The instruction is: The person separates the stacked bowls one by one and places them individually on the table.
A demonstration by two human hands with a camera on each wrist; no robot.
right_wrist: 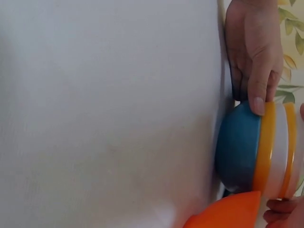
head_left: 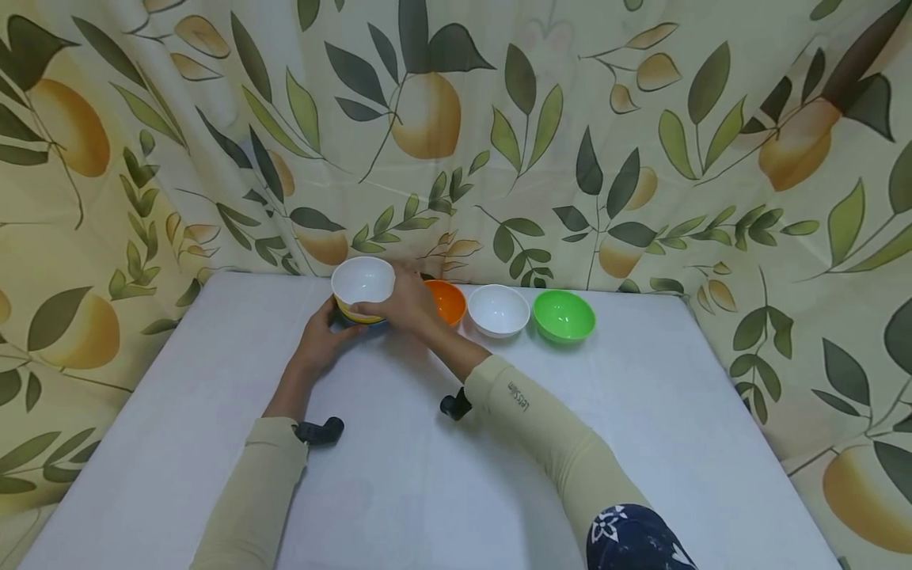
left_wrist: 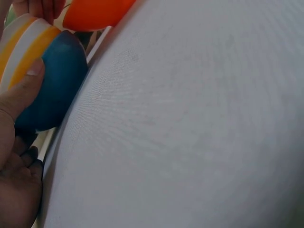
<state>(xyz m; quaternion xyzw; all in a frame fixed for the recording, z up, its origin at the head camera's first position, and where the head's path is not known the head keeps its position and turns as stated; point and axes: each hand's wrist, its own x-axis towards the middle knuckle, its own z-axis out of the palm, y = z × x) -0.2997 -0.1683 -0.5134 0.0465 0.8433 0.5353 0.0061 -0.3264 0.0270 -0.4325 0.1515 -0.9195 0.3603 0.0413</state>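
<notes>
At the far left of the table stands a stack of nested bowls, with a blue bowl (right_wrist: pixel 237 147) at the bottom, yellow and white rims above it, and a white bowl (head_left: pixel 363 277) on top. My left hand (head_left: pixel 318 339) holds the stack from its left side, its thumb on the blue bowl near the rim in both wrist views. Reaching across from the right, my right hand (head_left: pixel 408 302) grips the upper white bowl at its right side. Part of the right hand's fingers is hidden behind the bowl.
To the right of the stack, an orange bowl (head_left: pixel 450 301), another white bowl (head_left: pixel 499 311) and a green bowl (head_left: pixel 564 317) stand in a row. They sit near the back edge of the white-covered table (head_left: pixel 399 467). Behind hangs a fruit-patterned curtain (head_left: pixel 456 214).
</notes>
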